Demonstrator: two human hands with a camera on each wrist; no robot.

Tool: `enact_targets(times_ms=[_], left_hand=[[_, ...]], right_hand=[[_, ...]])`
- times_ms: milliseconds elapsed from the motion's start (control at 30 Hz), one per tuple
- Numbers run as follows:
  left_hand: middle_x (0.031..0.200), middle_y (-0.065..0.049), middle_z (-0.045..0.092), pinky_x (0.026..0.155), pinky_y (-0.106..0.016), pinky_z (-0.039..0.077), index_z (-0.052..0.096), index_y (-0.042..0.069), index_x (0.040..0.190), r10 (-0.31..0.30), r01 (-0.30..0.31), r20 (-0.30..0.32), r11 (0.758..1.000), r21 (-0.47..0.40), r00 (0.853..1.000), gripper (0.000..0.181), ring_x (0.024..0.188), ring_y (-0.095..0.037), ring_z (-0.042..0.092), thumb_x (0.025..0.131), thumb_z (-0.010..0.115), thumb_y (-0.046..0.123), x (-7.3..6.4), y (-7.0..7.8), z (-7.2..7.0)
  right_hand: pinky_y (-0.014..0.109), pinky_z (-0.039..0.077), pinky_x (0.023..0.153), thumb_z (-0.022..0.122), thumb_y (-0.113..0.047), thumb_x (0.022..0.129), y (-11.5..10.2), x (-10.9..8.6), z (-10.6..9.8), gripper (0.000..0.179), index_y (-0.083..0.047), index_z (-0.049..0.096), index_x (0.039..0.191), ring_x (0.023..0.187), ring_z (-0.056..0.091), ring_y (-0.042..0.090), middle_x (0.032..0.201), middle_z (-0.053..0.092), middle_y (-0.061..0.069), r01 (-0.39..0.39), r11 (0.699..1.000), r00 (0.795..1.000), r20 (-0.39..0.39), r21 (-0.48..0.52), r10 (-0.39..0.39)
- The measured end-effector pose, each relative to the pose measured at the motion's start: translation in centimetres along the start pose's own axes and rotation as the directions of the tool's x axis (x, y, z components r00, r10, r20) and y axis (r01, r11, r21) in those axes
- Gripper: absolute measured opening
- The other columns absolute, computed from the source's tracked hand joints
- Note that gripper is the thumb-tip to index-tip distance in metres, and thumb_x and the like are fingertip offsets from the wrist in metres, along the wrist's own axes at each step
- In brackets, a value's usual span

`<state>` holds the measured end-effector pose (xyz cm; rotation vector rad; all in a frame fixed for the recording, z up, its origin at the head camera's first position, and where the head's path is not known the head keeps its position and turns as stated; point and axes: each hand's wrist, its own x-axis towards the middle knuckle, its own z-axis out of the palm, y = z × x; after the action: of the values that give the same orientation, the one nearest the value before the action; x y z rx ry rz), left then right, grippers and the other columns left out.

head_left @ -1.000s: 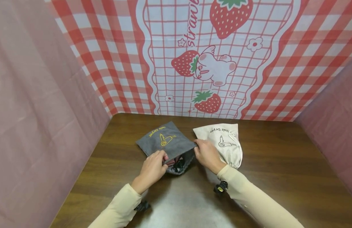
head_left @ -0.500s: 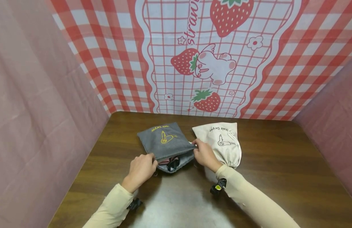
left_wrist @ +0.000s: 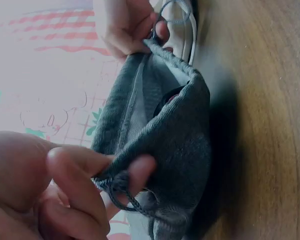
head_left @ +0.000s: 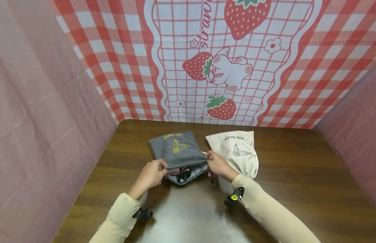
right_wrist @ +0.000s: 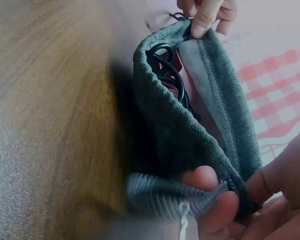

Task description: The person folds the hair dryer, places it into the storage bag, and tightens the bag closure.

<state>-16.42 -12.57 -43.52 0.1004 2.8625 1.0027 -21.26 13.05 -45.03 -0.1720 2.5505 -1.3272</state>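
Note:
A grey drawstring bag (head_left: 168, 153) with yellow "Hair Dryer" lettering lies on the table, its mouth toward me and held apart. My left hand (head_left: 149, 175) pinches the left corner of its rim, thumb and fingers on the cloth. At the right corner, my right hand (head_left: 219, 166) grips the rim the same way. Inside shows a coiled black cord (right_wrist: 170, 75) beside something pink (head_left: 175, 171), mostly hidden by the cloth. A looped drawstring (left_wrist: 121, 185) hangs by the left fingertips. Close to the right fingers is a blurred grey ribbed strip (right_wrist: 162, 192).
A cream drawstring bag (head_left: 244, 145) with black "Hair Dryer" lettering lies just right of the grey one, its mouth gathered. The brown wooden table (head_left: 297, 175) ends at a strawberry-patterned checked cloth (head_left: 130, 84). Pink curtains (head_left: 48, 118) stand at both sides.
My left hand shifted left with its corner of the grey bag, so the mouth spreads wider. The bag turned slightly and lies flatter. The right hand has barely moved.

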Motion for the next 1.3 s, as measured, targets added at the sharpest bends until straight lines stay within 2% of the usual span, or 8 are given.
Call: enact_targets(times_ms=[300, 533, 767, 867, 967, 1067, 1200, 1300], left_hand=[[0.060, 0.001, 0.063, 0.057, -0.023, 0.042, 0.070, 0.005, 0.086, 0.129, -0.123, 0.125, 0.991, -0.055, 0.984, 0.011, 0.056, -0.006, 0.055, 0.089, 0.067, 0.014, 0.4, -0.7, -1.0], [0.060, 0.001, 0.059, 0.054, -0.020, 0.042, 0.072, 0.002, 0.087, 0.256, -0.247, 0.215, 0.967, -0.066, 0.942, 0.016, 0.057, -0.004, 0.051, 0.092, 0.063, 0.014, 0.6, -1.5, -1.8], [0.061, 0.001, 0.061, 0.057, -0.018, 0.047, 0.073, -0.003, 0.092, 0.321, -0.313, 0.349, 0.946, -0.081, 0.880, 0.014, 0.059, -0.003, 0.054, 0.091, 0.063, 0.006, 0.7, -2.4, -3.4], [0.060, 0.001, 0.061, 0.055, -0.018, 0.045, 0.073, -0.002, 0.087, 0.348, -0.362, 0.369, 0.932, -0.033, 0.862, 0.013, 0.057, -0.001, 0.052, 0.091, 0.063, 0.007, 0.6, -2.7, -4.1], [0.057, 0.002, 0.060, 0.053, -0.017, 0.042, 0.072, 0.000, 0.076, 0.344, -0.380, 0.386, 0.925, 0.017, 0.856, 0.018, 0.054, 0.000, 0.049, 0.091, 0.064, 0.008, 0.4, -3.0, -4.7], [0.055, 0.004, 0.059, 0.053, -0.016, 0.040, 0.071, 0.002, 0.070, 0.338, -0.387, 0.431, 0.922, 0.029, 0.837, 0.022, 0.053, 0.002, 0.046, 0.090, 0.066, 0.010, 0.3, -3.2, -5.1], [0.058, 0.004, 0.059, 0.055, -0.016, 0.040, 0.071, 0.002, 0.073, 0.349, -0.386, 0.481, 0.922, -0.024, 0.804, 0.020, 0.056, 0.000, 0.048, 0.090, 0.065, 0.010, 0.4, -3.9, -5.5], [0.062, 0.003, 0.060, 0.057, -0.017, 0.041, 0.071, 0.003, 0.076, 0.357, -0.384, 0.467, 0.923, -0.041, 0.809, 0.019, 0.060, -0.005, 0.052, 0.091, 0.063, 0.010, 0.8, -4.8, -6.0]], right_hand=[[0.023, 0.041, 0.056, 0.040, -0.001, 0.090, 0.2, 0.1, -0.3, 0.018, 0.004, 0.053, 0.101, 0.061, 0.050, 0.013, 0.078, 0.052, 0.008, 0.006, 1.000, 0.998, 0.062, -0.007, -0.006], [0.028, 0.043, 0.071, 0.052, -0.002, 0.089, 0.5, 0.2, -0.4, 0.013, 0.004, 0.057, 0.100, 0.079, 0.054, 0.021, 0.089, 0.059, 0.013, 0.106, 0.982, 0.994, 0.049, -0.156, -0.100], [0.037, 0.049, 0.087, 0.078, -0.026, 0.080, 0.0, 0.3, -1.8, 0.052, 0.006, 0.061, 0.117, 0.097, 0.059, 0.024, 0.116, 0.066, 0.021, 0.116, 0.969, 0.986, 0.144, -0.217, -0.086], [0.036, 0.050, 0.087, 0.083, -0.029, 0.074, -0.2, 0.3, -2.5, 0.056, 0.005, 0.065, 0.113, 0.094, 0.060, 0.020, 0.111, 0.069, 0.017, 0.145, 0.952, 0.977, 0.191, -0.270, -0.095], [0.027, 0.047, 0.066, 0.083, -0.028, 0.073, -0.2, 0.2, -3.4, 0.038, 0.006, 0.070, 0.087, 0.069, 0.053, 0.011, 0.076, 0.065, 0.003, 0.220, 0.924, 0.949, 0.286, -0.312, -0.129], [0.020, 0.034, 0.052, 0.078, -0.026, 0.079, 0.0, 0.0, -4.3, 0.035, 0.003, 0.066, 0.065, 0.053, 0.039, 0.004, 0.054, 0.052, -0.004, 0.313, 0.903, 0.899, 0.397, -0.294, -0.182], [0.018, 0.033, 0.051, 0.067, -0.025, 0.090, 0.0, -0.2, -5.5, 0.040, 0.001, 0.064, 0.060, 0.049, 0.039, 0.001, 0.050, 0.054, -0.001, 0.381, 0.896, 0.851, 0.465, -0.229, -0.243], [0.019, 0.029, 0.049, 0.058, -0.024, 0.097, 0.2, -0.2, -6.6, 0.046, -0.002, 0.053, 0.057, 0.047, 0.034, 0.001, 0.049, 0.043, -0.005, 0.382, 0.898, 0.850, 0.464, -0.218, -0.249]])
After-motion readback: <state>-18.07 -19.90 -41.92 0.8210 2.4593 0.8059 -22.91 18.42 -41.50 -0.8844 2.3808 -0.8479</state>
